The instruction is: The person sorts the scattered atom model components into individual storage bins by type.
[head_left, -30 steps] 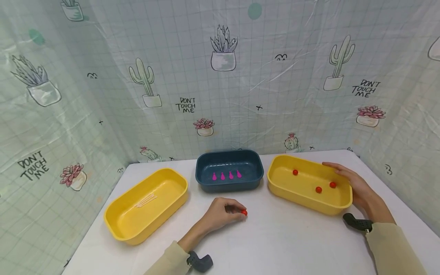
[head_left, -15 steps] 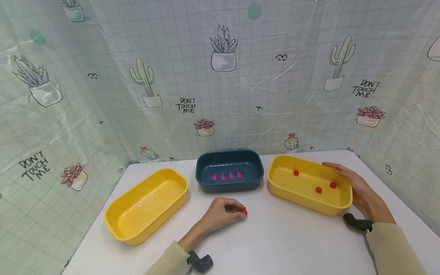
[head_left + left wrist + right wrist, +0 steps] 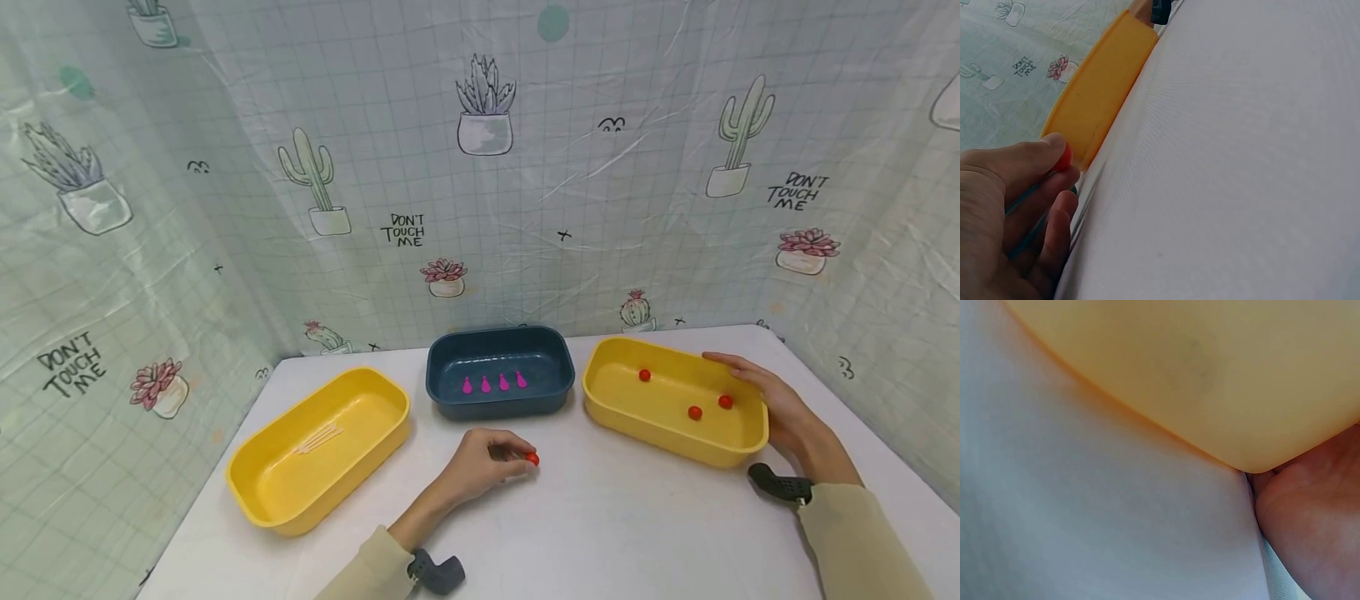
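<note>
My left hand (image 3: 486, 465) pinches a small red ball (image 3: 532, 459) between thumb and forefinger, in front of the dark blue tray (image 3: 501, 410). The left wrist view shows the red ball (image 3: 1064, 158) partly covered by the thumb and forefinger. My right hand (image 3: 780, 408) lies against the right end of a yellow tray (image 3: 660, 437), its fingers stretched along the rim. Several small red balls lie loose inside that tray, one of them a red ball (image 3: 695, 412) near its front wall. Up close in the right wrist view, the tray's outer wall (image 3: 1197, 375) meets the palm (image 3: 1316, 506).
A second yellow tray (image 3: 330, 498) stands at the left, with several thin pale sticks (image 3: 320, 437) in it. Inside the blue tray several pink teardrop-shaped pieces (image 3: 503, 382) lie in a row. A patterned curtain (image 3: 375, 150) closes off the back and sides of the white table (image 3: 600, 533).
The red ball has risen very slightly in the left fingertips. The right hand and the trays keep their places.
</note>
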A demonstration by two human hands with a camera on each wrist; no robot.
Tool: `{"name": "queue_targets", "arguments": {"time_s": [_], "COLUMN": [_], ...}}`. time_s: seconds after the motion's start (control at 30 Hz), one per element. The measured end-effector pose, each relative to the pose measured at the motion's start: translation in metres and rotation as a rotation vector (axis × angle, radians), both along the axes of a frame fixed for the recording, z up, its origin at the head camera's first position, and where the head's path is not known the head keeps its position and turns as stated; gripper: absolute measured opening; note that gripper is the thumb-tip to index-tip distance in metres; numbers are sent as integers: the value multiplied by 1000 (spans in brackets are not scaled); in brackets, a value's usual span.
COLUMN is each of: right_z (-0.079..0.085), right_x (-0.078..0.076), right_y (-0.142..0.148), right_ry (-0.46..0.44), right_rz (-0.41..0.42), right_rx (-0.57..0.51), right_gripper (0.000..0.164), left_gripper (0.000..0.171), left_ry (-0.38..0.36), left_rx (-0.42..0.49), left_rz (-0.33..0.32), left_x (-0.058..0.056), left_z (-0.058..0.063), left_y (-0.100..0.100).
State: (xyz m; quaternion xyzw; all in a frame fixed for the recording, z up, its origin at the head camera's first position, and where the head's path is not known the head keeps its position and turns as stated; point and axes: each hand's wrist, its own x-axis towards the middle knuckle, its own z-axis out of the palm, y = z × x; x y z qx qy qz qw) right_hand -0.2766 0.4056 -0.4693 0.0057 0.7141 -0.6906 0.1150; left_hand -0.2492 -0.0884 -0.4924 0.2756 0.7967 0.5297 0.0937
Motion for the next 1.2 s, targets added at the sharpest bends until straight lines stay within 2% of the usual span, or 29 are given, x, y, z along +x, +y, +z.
{"name": "queue_targets", "arguments": {"time_s": [0.2, 0.43, 0.73, 0.9, 1.2], "right_z": [2, 3, 0, -1, 1], "right_x": [-2, -2, -1, -2, 0], "right_y": [-3, -3, -3, -1, -1], "right_ry": [7, 7, -4, -1, 3], "right_rz": [4, -4, -10, -1, -2], "right_rx": [14, 14, 57, 39, 10], "right_gripper": [52, 52, 54, 53, 53], "left_gripper": [20, 21, 18, 19, 19], "left_ry": [-43, -44, -54, -35, 8], "left_rx": [34, 53, 47, 28, 6], "left_rz": [8, -8, 18, 28, 21], "left_x": [-1, 0, 2, 2, -6], "left_z": [3, 9, 16, 20, 36], "left_y": [-2, -1, 4, 5, 13]}}
